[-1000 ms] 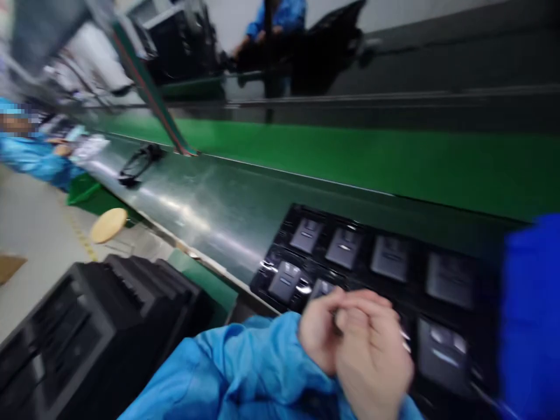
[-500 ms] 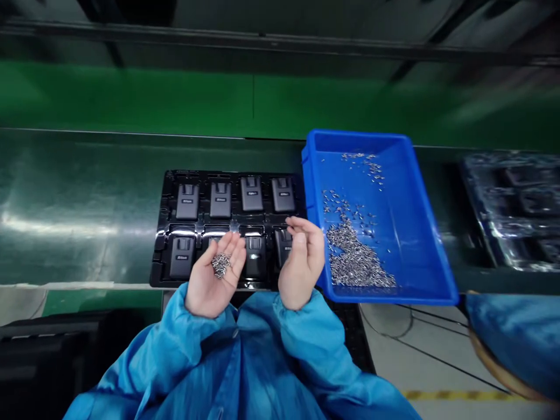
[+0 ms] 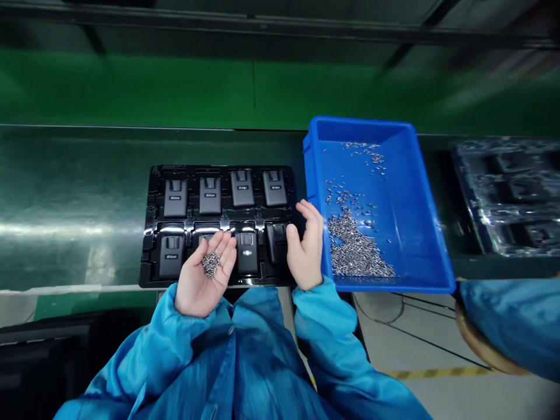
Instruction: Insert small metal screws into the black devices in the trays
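My left hand [image 3: 204, 274] lies palm up over the near edge of the black tray, cupping a small pile of silvery metal pieces [image 3: 210, 264]. They look like tiny screws or pins, too small to tell. My right hand [image 3: 307, 248] is between the tray and the blue bin, thumb apart from its bent fingers, with nothing seen in it. In the black plastic tray [image 3: 151, 213] sit two rows of dark grey devices [image 3: 210, 201] with "Riton" labels; my left hand partly covers one in the near row.
On the right, a blue bin [image 3: 405, 204] holds a heap of the same metal pieces [image 3: 361, 251]. A plastic-wrapped tray [image 3: 514, 198] lies beyond it on the green bench [image 3: 70, 204]. At the lower right is another person's blue sleeve [image 3: 516, 321]; black crates [image 3: 56, 356] stand lower left.
My right hand has moved right, away from the near-right device towards the bin, and its fingers have spread from the thumb. My left hand still holds its pile. The view has shifted slightly.
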Motion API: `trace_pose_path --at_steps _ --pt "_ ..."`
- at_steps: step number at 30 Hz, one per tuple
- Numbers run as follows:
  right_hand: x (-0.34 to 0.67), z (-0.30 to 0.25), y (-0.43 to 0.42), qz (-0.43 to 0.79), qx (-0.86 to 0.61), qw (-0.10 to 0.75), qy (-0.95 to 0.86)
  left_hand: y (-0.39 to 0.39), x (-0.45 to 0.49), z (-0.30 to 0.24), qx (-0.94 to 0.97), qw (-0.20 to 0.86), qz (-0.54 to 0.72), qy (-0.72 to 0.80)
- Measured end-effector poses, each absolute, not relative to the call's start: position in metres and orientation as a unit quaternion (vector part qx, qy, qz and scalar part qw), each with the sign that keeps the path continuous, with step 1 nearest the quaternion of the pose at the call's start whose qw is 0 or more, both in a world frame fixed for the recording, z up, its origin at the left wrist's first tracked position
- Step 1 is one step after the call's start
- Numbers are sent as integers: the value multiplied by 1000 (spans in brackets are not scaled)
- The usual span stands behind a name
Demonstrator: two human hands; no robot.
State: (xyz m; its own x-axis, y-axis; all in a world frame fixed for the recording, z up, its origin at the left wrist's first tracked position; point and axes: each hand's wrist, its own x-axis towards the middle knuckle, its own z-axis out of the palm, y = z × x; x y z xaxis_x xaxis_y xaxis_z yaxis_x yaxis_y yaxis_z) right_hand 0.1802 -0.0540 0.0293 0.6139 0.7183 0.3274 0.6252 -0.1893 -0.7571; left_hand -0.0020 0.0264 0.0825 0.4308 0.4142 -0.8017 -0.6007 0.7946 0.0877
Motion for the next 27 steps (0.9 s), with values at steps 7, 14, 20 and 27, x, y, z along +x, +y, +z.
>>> trace_pose_path --at_steps 7,14,20,27 --pt "186 23 -36 75 -818 310 -478 24 -1 85 -96 851 284 432" --pt "164 16 -45 67 -864 220 -448 20 -3 90 -72 874 277 393" --pt "143 68 -71 9 -790 399 -466 6 -5 86 -48 927 243 282" --pt "126 108 -77 97 -712 284 -635 -6 -4 85 -51 947 215 235"
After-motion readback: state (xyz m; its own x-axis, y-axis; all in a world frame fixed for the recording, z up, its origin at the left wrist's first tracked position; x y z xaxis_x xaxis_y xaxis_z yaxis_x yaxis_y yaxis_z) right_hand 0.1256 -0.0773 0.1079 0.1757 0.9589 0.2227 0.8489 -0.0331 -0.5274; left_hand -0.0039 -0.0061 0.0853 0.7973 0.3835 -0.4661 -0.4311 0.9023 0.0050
